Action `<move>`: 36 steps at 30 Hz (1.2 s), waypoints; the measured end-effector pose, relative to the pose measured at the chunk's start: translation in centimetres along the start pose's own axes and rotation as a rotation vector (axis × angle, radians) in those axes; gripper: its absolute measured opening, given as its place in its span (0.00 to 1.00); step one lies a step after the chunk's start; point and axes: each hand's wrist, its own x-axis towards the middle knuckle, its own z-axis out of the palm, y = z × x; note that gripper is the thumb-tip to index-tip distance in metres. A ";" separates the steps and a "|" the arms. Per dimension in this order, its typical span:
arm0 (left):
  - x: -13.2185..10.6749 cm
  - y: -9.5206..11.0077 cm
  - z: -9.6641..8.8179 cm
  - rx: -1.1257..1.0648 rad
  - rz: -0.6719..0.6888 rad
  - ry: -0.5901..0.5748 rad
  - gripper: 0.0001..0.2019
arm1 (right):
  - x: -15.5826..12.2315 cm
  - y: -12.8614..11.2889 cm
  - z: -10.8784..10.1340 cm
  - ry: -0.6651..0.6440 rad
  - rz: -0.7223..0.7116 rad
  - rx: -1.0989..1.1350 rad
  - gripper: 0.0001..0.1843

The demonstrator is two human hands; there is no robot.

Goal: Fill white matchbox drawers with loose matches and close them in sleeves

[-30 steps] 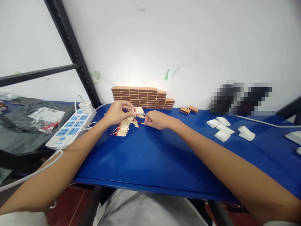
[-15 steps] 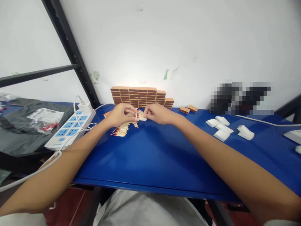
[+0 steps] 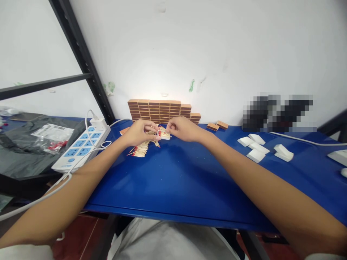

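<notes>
On the table (image 3: 173, 187), a match pile (image 3: 140, 149) lies nearer the front edge than the left hand (image 3: 142, 132), which clamps a white tray (image 3: 166, 138) by its left end. Its long axis runs sideways toward the right hand (image 3: 182, 129), fingertips together, grip unclear. Red-tipped matches (image 3: 162, 134) fill it; stacked matchboxes (image 3: 159, 108) line the back edge.

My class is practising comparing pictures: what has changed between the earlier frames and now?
The right hand, earlier pinching a match beside the white tray, has moved forward to the tray's right end, by the matches inside; whether it let go is unclear. The left hand, still holding the tray, has brought it slightly nearer the person. The matchbox stack, two loose matchboxes and white pieces stayed put.
</notes>
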 end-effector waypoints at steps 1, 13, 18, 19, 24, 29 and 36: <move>0.0 0.0 0.0 -0.003 -0.005 0.008 0.26 | 0.0 -0.1 -0.1 0.005 -0.007 -0.004 0.09; -0.2 0.6 0.0 -0.019 -0.031 0.085 0.23 | -0.3 0.5 -1.1 -0.164 0.052 -0.039 0.10; -0.2 0.2 -0.1 -0.008 -0.019 0.059 0.25 | -0.2 0.3 -1.2 -0.145 0.002 -0.022 0.08; -0.1 0.2 -0.1 -0.008 -0.019 0.054 0.25 | -0.2 0.1 -1.2 -0.132 -0.006 -0.018 0.07; -0.1 0.4 -0.1 -0.045 -0.020 0.037 0.24 | -0.3 -0.7 -0.9 -0.077 -0.037 -0.009 0.05; -0.3 1.1 0.0 -0.073 -0.035 0.035 0.24 | -0.3 -0.9 -0.7 -0.043 -0.078 0.049 0.06; -0.2 1.1 0.1 -0.096 -0.035 0.019 0.24 | -0.3 -0.9 -0.2 -0.051 -0.070 0.094 0.06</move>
